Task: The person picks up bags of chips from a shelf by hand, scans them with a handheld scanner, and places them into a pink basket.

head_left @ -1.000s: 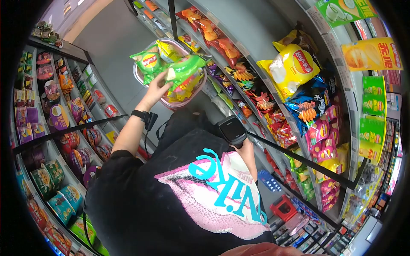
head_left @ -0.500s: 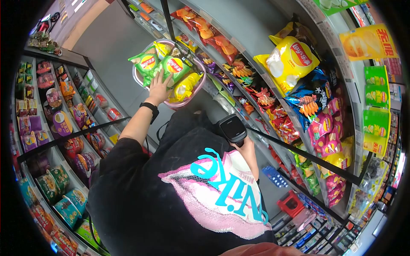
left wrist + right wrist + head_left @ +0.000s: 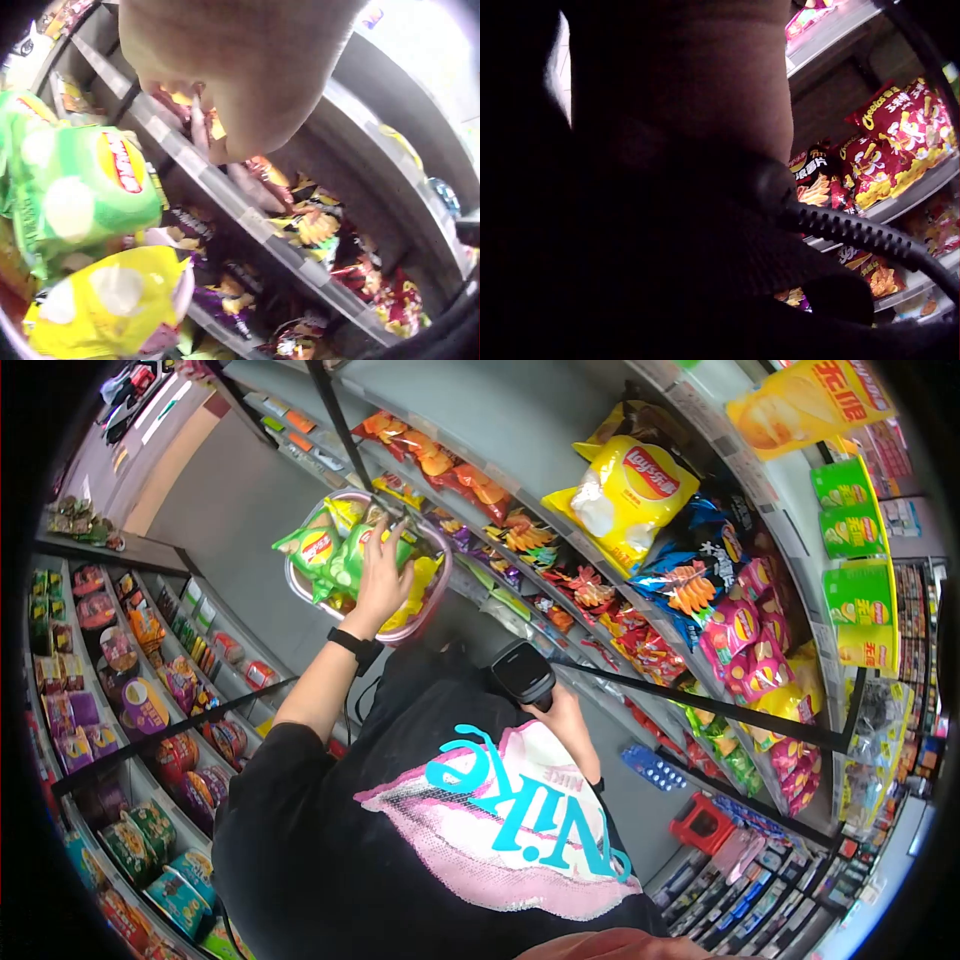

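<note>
My left hand [image 3: 382,575] reaches over the basket with fingers extended. In the left wrist view, that hand [image 3: 240,67] is up in front of the snack shelf, apart from the bags. The pink-rimmed basket [image 3: 408,630] holds green Lay's chip bags [image 3: 312,547] and a yellow chip bag [image 3: 424,580]; the same green bag [image 3: 90,180] and yellow bag [image 3: 112,304] lie beside the hand in the left wrist view. Close to the body, my right hand [image 3: 565,717] grips a black handheld scanner [image 3: 523,672]. The right wrist view is mostly dark, its fingers hidden.
Shelves of bagged snacks run along the right, with a large yellow Lay's bag [image 3: 637,495] on the upper level. Instant-noodle tubs [image 3: 135,842] fill the left shelves. A red basket-like item [image 3: 700,823] is farther down the aisle. A black cable [image 3: 855,231] crosses the right wrist view.
The green chip bag my left hand held has settled among the others in the basket. The hand let go and moved up toward the shelf. My right hand keeps its grip on the scanner.
</note>
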`<state>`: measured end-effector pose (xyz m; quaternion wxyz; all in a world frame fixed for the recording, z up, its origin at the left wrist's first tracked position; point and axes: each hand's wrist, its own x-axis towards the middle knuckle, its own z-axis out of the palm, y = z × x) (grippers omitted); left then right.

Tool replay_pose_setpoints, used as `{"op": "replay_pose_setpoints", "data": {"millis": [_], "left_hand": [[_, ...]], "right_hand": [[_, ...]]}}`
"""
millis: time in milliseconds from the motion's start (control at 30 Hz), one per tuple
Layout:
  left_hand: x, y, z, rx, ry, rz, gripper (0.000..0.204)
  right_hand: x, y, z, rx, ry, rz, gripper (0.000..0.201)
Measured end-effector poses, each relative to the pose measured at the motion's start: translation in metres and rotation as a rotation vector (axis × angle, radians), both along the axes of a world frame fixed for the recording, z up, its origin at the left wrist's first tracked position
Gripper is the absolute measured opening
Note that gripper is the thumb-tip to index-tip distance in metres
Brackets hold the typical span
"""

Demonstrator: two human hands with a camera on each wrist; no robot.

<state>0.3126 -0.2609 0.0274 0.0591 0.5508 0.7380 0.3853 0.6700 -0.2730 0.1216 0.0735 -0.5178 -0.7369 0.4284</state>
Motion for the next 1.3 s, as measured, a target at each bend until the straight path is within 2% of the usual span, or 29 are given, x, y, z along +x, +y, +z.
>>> {"op": "replay_pose_setpoints", "data": {"millis": [233, 367, 433, 467, 567, 667, 833, 1033, 1133, 1200, 1267, 1300], "left_hand": [[0.069, 0.069, 0.109, 0.386, -0.018, -0.330, 0.065], [0.110, 0.106, 0.143, 0.501, 0.020, -0.406, 0.076], [0.124, 0.121, 0.158, 0.480, 0.009, -0.418, 0.094], [0.130, 0.128, 0.161, 0.486, 0.006, -0.420, 0.094], [0.141, 0.149, 0.164, 0.376, 0.102, -0.387, 0.116], [0.140, 0.165, 0.161, 0.303, 0.027, -0.442, 0.116], [0.143, 0.172, 0.155, 0.210, 0.006, -0.451, 0.107], [0.144, 0.174, 0.157, 0.279, 0.013, -0.366, 0.093], [0.131, 0.166, 0.167, 0.316, -0.026, -0.326, 0.089], [0.116, 0.156, 0.169, 0.445, -0.101, -0.297, 0.088], [0.096, 0.135, 0.173, 0.440, -0.157, -0.294, 0.090], [0.085, 0.122, 0.174, 0.443, -0.233, -0.358, 0.091]], "right_hand": [[0.001, 0.001, -0.001, -0.016, 0.001, 0.015, 0.053], [0.003, 0.000, 0.000, -0.035, -0.007, 0.008, 0.052], [0.007, -0.003, -0.005, 0.006, 0.042, -0.005, 0.050], [0.009, -0.004, -0.005, 0.011, 0.038, -0.007, 0.050], [0.013, -0.009, 0.003, 0.002, 0.085, -0.063, 0.045], [0.017, -0.011, 0.009, -0.011, 0.035, -0.100, 0.045], [0.022, -0.015, 0.002, -0.048, 0.034, -0.127, 0.046], [0.020, -0.014, 0.001, -0.079, 0.027, -0.115, 0.047], [0.016, -0.011, 0.004, -0.107, 0.009, -0.100, 0.048], [0.015, -0.009, 0.004, -0.143, -0.005, -0.093, 0.048], [0.016, -0.009, -0.003, -0.046, 0.021, -0.051, 0.049], [0.014, -0.008, 0.002, -0.046, 0.029, -0.051, 0.048]]}}
